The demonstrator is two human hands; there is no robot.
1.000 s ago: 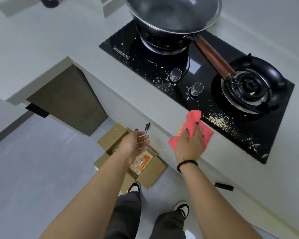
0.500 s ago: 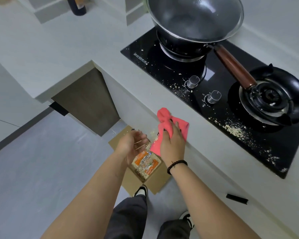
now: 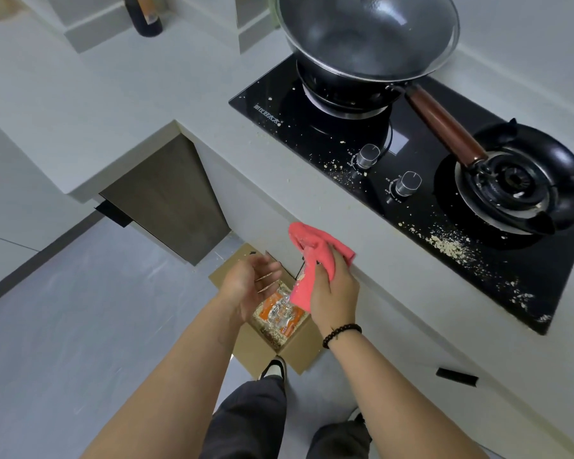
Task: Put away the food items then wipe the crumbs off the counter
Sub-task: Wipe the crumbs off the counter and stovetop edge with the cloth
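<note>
My right hand [image 3: 333, 291] grips a pink cloth [image 3: 314, 256] at the front edge of the pale counter [image 3: 371, 246]; part of the cloth hangs past the edge. My left hand [image 3: 251, 286] is cupped, palm up and open, just left of the cloth and below the counter edge. Beneath both hands an open cardboard box [image 3: 295, 356] stands on the floor with an orange food packet [image 3: 280, 314] and crumbs inside. Pale crumbs [image 3: 448, 246] lie scattered over the black glass hob [image 3: 527, 293].
A wok [image 3: 368, 38] with a brown handle [image 3: 444, 127] sits on the left burner; the right burner [image 3: 511, 187] is bare. Two knobs [image 3: 368, 156] sit at the hob's front. A dark bottle [image 3: 145, 18] stands at the back left. My feet are beside the box.
My right hand has dragged the cloth left along the counter from the hob's front edge to the counter edge. My left hand stayed cupped beneath the edge above the box.
</note>
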